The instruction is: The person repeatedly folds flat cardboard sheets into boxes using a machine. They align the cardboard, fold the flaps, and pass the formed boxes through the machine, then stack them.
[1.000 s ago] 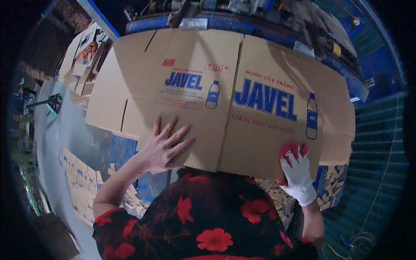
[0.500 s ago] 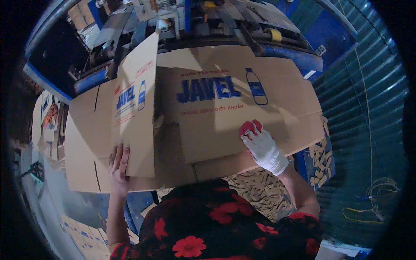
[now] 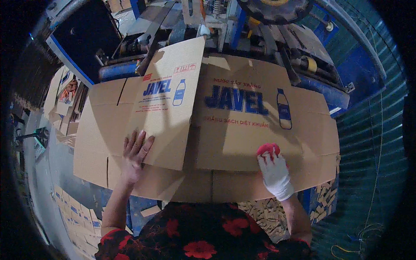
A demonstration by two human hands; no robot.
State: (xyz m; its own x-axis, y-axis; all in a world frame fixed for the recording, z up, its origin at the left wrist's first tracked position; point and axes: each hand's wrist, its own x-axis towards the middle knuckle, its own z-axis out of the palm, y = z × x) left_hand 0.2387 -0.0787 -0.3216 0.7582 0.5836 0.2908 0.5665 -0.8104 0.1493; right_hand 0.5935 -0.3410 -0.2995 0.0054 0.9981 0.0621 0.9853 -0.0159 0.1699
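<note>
A large brown cardboard box blank [image 3: 312,134], printed with blue and red lettering and a bottle drawing, lies across the machine's front. On its left part, a printed panel [image 3: 171,130] is folded over, its right edge reaching the middle. My left hand [image 3: 136,156], bare, rests on this panel's lower left with fingers spread. My right hand [image 3: 276,173] wears a white knit glove with red-coated fingertips. It lies on the right panel near its lower edge, below the bottle drawing, fingers extended and close together. Neither hand grips anything visible.
Beyond the cardboard stands a blue machine with metal rails and rollers [image 3: 310,65] and a dark toothed disc [image 3: 277,8]. Cardboard scraps [image 3: 268,214] lie below the near edge. More printed cardboard [image 3: 76,212] is at lower left. A green corrugated wall [image 3: 368,130] rises at right.
The folded panel lies flatter and further right in view, its print now facing me more. Both hands still rest on the cardboard; the left fingers have spread. My view has shifted.
</note>
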